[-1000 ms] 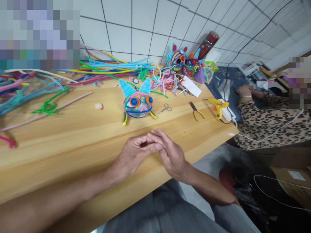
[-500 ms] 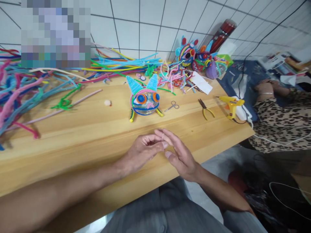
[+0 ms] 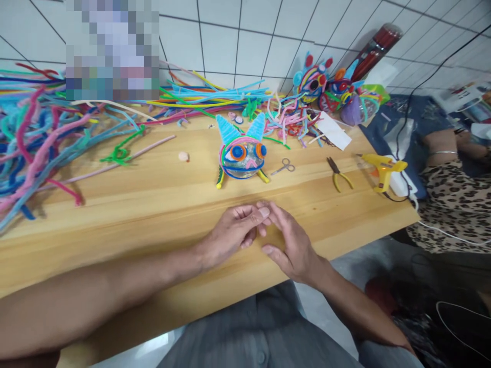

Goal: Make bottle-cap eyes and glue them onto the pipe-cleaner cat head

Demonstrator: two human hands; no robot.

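Observation:
My left hand (image 3: 240, 227) is closed above the wooden table, its thumb pressed on the curled fingers; anything between them is too small to make out. Touching its fingertips is my right hand (image 3: 289, 243), open, with thumb apart from the fingers. Just beyond them stands a clear round figure (image 3: 243, 158) with light-blue pointed ears, blue-and-orange eyes and yellow-green feet. To its right lie small scissors (image 3: 284, 166), then yellow-handled pliers (image 3: 338, 175). A pale round piece (image 3: 183, 156) rests to its left.
Pipe cleaners (image 3: 49, 148) are heaped at the left and along the tiled wall. More decorated figures (image 3: 312, 84) and a red bottle (image 3: 378, 48) stand at the back right. A yellow glue gun (image 3: 384, 169) lies near the right edge, beside another person's arm (image 3: 441, 151).
The view has shifted, so the table items appear farther right. My left thumb has moved onto its fingers, which are more curled. My right hand stays against the left fingertips.

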